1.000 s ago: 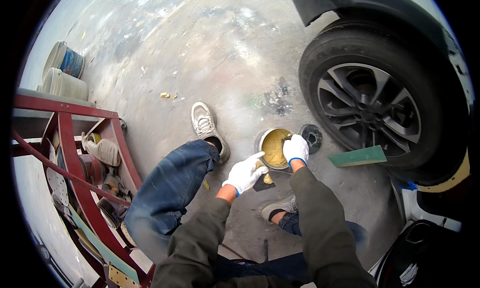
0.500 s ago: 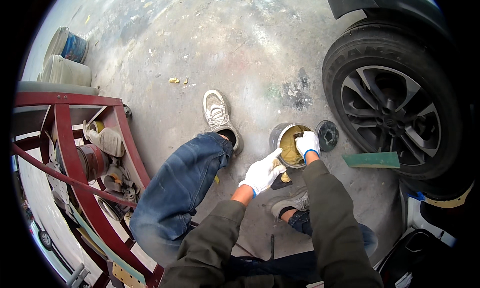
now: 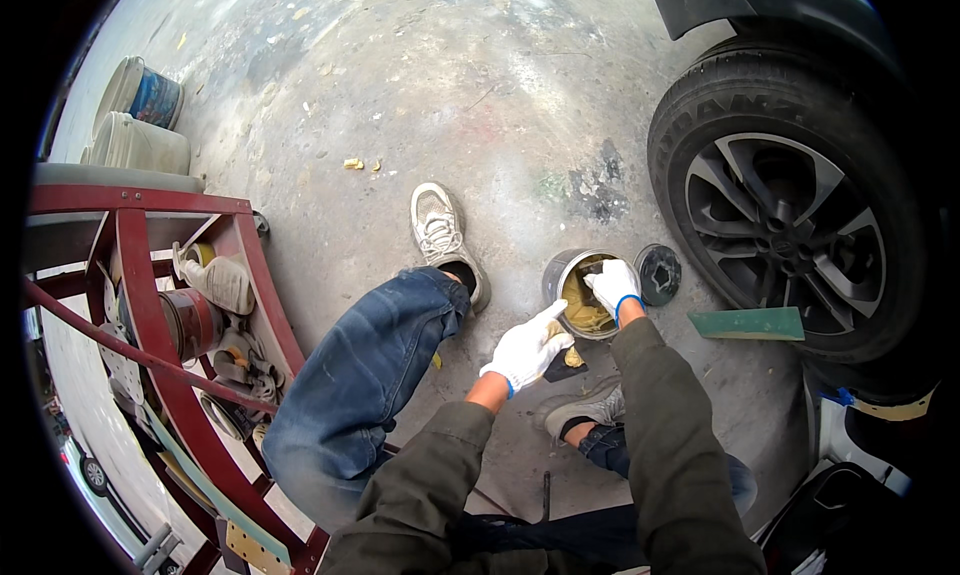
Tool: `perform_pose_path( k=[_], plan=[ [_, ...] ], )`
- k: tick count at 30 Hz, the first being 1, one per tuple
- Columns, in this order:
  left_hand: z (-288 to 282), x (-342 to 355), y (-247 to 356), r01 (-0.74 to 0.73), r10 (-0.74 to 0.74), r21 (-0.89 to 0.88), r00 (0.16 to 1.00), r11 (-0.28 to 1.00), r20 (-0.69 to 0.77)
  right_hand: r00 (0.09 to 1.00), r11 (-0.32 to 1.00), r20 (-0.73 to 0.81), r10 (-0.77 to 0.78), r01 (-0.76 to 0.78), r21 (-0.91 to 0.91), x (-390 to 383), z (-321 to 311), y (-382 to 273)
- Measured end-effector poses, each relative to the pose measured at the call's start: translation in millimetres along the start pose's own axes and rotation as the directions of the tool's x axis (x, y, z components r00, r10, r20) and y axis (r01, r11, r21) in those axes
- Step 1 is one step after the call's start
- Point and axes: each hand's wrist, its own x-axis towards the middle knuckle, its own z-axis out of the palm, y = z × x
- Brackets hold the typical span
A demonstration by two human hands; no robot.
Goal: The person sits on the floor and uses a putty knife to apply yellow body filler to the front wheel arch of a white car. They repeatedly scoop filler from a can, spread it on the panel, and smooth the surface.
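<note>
Right hand point(image 3: 612, 283) in a white glove still dips into the open tin point(image 3: 585, 295) of yellowish putty on the floor by the car wheel point(image 3: 795, 225), fingers bunched, while the left hand point(image 3: 525, 350) stays open-fingered against its rim, barely moved.

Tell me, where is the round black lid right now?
In the head view the black lid lies flat on the concrete floor, right of the open can of yellowish paste, just before the car wheel.
</note>
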Motion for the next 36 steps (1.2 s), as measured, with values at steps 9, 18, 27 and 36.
perform_pose_path(
  k=[9, 18, 27, 36],
  plan=[
    [-5.0, -3.2, 8.5, 0.008, -0.006, 0.074, 1.0, 0.997, -0.023, 0.974, 0.985, -0.155, -0.166, 0.173, 0.03, -48.9, -33.0, -20.5],
    [-15.6, -41.9, 22.7, -0.129, 0.115, -0.103, 0.984, 0.986, -0.134, 0.938, 0.756, -0.32, -0.133, 0.305, 0.579, -161.5, -120.3, 16.5],
    [-20.6, -115.7, 122.2, -0.258, 0.209, -0.79, 0.963, 0.556, -0.167, 0.903, 0.264, -0.415, -0.113, 0.43, 0.863, -338.3, -197.0, 24.6],
    [-26.9, -200.6, 199.5, -0.322, 0.411, -0.703, 0.911, 0.634, -0.047, 0.446, 0.449, -0.532, -0.72, 0.884, 0.133, -466.4, -231.5, 26.6]
  ],
)
